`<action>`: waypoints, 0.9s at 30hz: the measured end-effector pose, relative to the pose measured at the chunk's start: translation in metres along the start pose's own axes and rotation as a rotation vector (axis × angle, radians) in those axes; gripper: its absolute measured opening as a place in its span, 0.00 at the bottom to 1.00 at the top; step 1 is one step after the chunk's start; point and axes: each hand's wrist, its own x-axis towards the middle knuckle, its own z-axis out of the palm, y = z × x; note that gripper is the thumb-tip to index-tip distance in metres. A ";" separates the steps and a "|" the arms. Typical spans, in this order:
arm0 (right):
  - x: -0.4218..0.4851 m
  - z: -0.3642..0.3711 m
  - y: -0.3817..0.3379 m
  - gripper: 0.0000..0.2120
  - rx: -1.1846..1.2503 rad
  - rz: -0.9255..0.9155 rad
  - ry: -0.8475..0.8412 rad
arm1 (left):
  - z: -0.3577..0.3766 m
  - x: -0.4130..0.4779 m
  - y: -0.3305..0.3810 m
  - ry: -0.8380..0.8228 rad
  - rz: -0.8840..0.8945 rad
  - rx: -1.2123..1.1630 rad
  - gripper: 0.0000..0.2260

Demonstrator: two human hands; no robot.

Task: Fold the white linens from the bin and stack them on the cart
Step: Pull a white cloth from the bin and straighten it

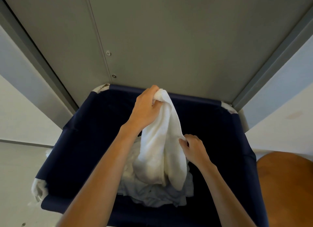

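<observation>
Head view. I see the left hand (pixel 145 108) raised over the far rim of the bin (pixel 94 125), its fingers clenched round the top end of a towel (pixel 159 152). A tuft of terry pokes out above the grip. The towel hangs from it in a long bunched drape, and its lower end rests on the pile (pixel 152 198) of white linens at the bottom of the bin.

The right hand (pixel 193 148) sits lower and to the right. Its thumb and fingertips pinch the towel's right edge partway down, and the other fingers are curled in. Both forearms (pixel 105 167) are bare and reach in from the near side.

Bin: deep, with navy fabric walls. White padded corners (pixel 38 189) show at far left, far right and near left. The pile lies on the bin floor towards the near side, crumpled and unfolded.

Behind the bin: a grey panel (pixel 169 40) with a vertical seam and two round fasteners (pixel 108 53) beside it. Pale floor (pixel 15 176) at left. At lower right is a rounded tan shape (pixel 288 184), cut by the frame edge; I cannot tell what it is.
</observation>
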 end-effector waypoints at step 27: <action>-0.009 0.046 -0.049 0.16 0.384 -0.108 -0.062 | -0.028 -0.025 0.022 0.004 -0.042 -0.047 0.04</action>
